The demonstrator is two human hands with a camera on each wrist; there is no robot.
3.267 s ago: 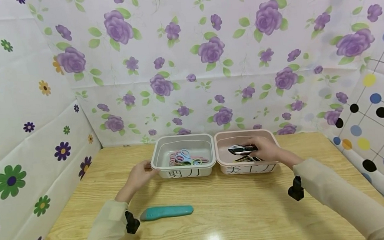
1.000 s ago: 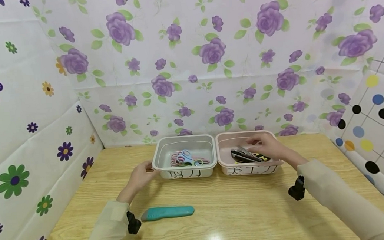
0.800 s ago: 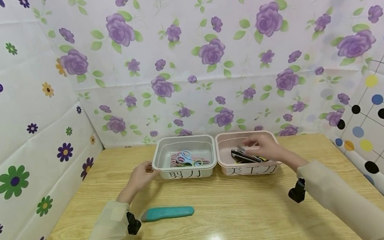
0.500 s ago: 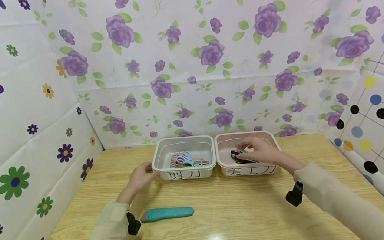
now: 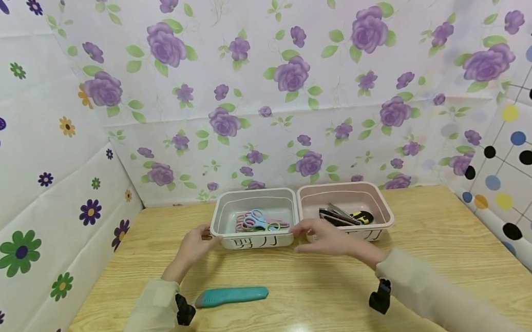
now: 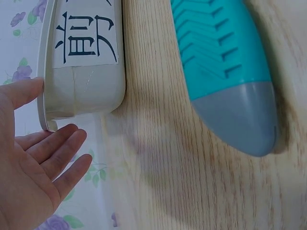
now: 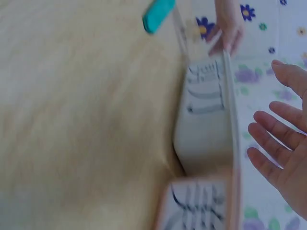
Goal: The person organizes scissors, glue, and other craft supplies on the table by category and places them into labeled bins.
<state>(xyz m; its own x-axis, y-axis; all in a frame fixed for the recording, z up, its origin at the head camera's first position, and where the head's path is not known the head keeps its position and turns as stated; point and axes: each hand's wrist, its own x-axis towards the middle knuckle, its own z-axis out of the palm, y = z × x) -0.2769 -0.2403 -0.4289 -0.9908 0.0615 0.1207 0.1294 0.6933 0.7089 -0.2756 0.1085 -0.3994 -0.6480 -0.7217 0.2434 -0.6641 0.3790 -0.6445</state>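
My left hand (image 5: 197, 245) touches the front left corner of the grey bin (image 5: 251, 195) with its thumb on the rim, fingers extended, as the left wrist view shows. Several scissors (image 5: 254, 219) with pink, blue and green handles lie in that bin. My right hand (image 5: 324, 238) hovers in front of where the two bins meet, fingers spread, holding nothing, and covers part of the pink bin's label. The pink bin (image 5: 380, 204) contains several utility knives (image 5: 341, 216), black, silver and yellow. A turquoise utility knife (image 5: 232, 295) with a grey tip lies on the table before the left hand.
Both bins stand side by side on the wooden table (image 5: 322, 306), near the flowered cloth (image 5: 260, 84) behind it. Printed cloths close off the left and right sides. Black wrist cameras (image 5: 380, 296) are strapped over both sleeves.
My right hand let go of a black utility knife inside the pink bin, stayed over the knives, then came out forward and left. The left hand and turquoise knife stayed put.
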